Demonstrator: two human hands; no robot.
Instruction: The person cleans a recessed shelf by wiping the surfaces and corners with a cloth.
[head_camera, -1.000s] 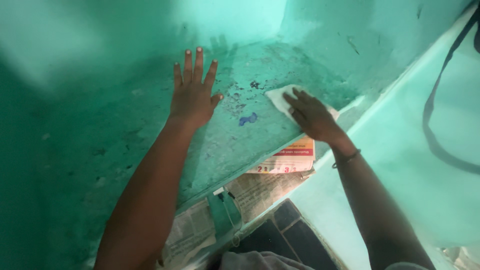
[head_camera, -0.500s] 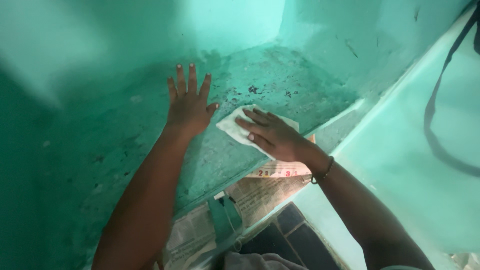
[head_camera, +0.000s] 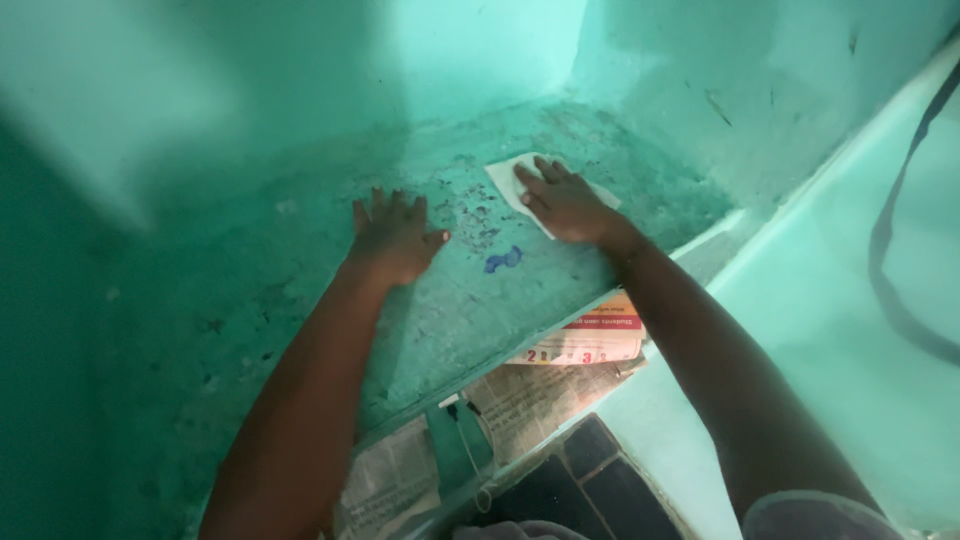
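Since half a second earlier, the white cloth (head_camera: 545, 185) had been carried farther back and to the right across the shelf (head_camera: 300, 300), toward the rear corner, and the left hand (head_camera: 395, 238) had been drawn nearer and its fingers (head_camera: 378, 205) partly curled instead of spread.

The cloth was pressed flat on the green shelf beneath the right hand (head_camera: 565, 205). Its long axis was laid diagonally, from the upper left corner to the lower right, and most of its middle was hidden by the palm. The right fingers (head_camera: 530, 185) were held straight and close together, flat on the cloth, pointed left and away from the body; nothing was gripped, the cloth only being held down by pressure. The left hand was planted on bare shelf, well to the left of the cloth and apart from it, fingers bent and empty, so the right hand was by far the nearer to the cloth.

Between the two hands, dark specks (head_camera: 470, 215) were scattered over the shelf, and a small blue smear (head_camera: 503, 260) was seen just in front of the cloth, nearer the body. Green walls (head_camera: 480, 50) were closed around the shelf at the back and right. Below the shelf edge, newspaper (head_camera: 530, 400) and a printed sheet (head_camera: 590, 340) were seen, with dark floor tiles (head_camera: 590, 480) beneath and a black strap (head_camera: 890, 250) hung at the right.
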